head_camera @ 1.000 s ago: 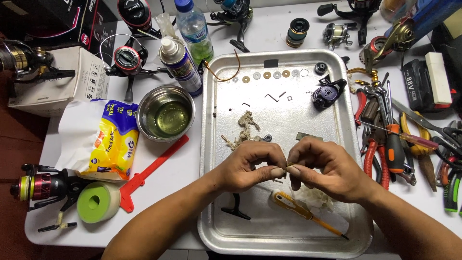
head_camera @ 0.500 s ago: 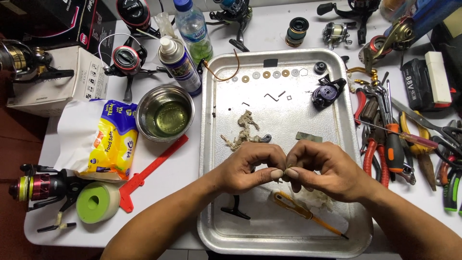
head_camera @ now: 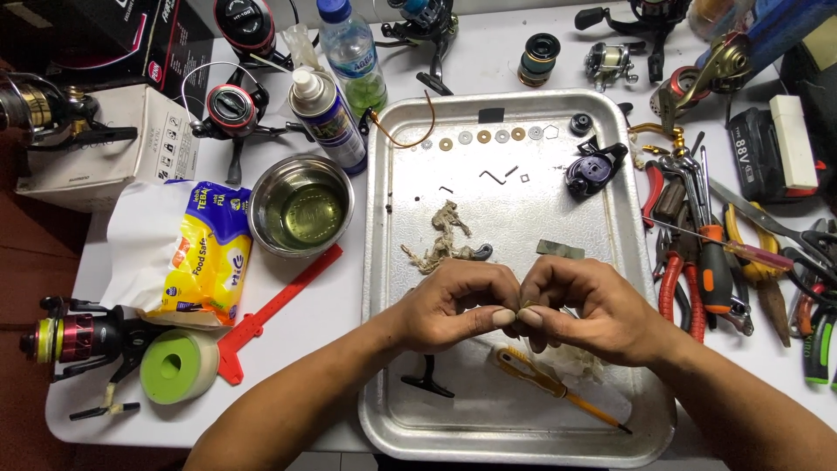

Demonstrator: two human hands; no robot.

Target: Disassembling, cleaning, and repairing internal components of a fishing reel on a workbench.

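Note:
Over the near half of a metal tray (head_camera: 384, 262), my left hand (head_camera: 453, 305) and my right hand (head_camera: 593, 310) meet fingertip to fingertip. Both pinch one tiny part (head_camera: 526, 306), mostly hidden by my thumbs. Just beyond my hands lie a wad of dirty, frayed tissue (head_camera: 443, 235) and a small grey strip (head_camera: 560, 249). Below my hands rest a yellow-handled screwdriver (head_camera: 545, 384) and a black crank-shaped piece (head_camera: 427, 382). A row of small washers (head_camera: 488, 136) and a dark purple reel body (head_camera: 591, 170) sit at the tray's far end.
Left of the tray: a steel bowl of yellowish liquid (head_camera: 301, 205), a spray can (head_camera: 324, 112), a water bottle (head_camera: 350, 57), a tissue pack (head_camera: 196, 253), a red plastic piece (head_camera: 261, 314), a green tape roll (head_camera: 179, 366), fishing reels (head_camera: 74, 336). Pliers and screwdrivers (head_camera: 697, 253) crowd the right.
My hands stay together in the same spot; the fingers only shift slightly around the small part.

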